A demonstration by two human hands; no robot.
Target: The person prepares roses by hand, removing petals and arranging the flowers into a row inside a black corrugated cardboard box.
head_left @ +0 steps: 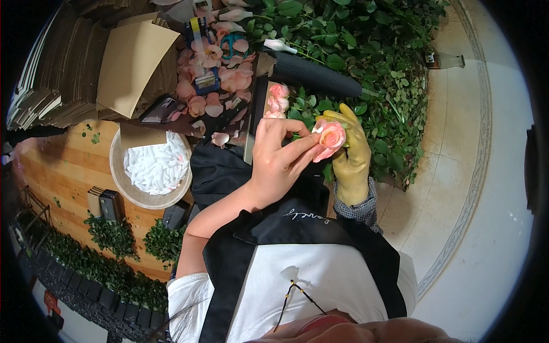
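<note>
A pink-peach rose (331, 136) is held up in front of my chest. My right hand (353, 153), in a yellow glove with a checked sleeve, is closed around it from the right and below, hiding its stem. From the left, my bare left hand (276, 159) pinches the outer petals of the rose between thumb and fingers. Just beyond my left hand, several more pink roses (278, 98) lie by the edge of the work table. A dark ribbed roll (314, 75) lies slantwise behind them.
Loose pink petals (234, 77), a blue tape dispenser (207, 81) and teal scissors (231, 46) cover the table at left. A tub (116, 166) of white foam-like sleeves stands below. Cardboard sheets (134, 63) are stacked far left; leafy green stems (380, 63) are heaped at right.
</note>
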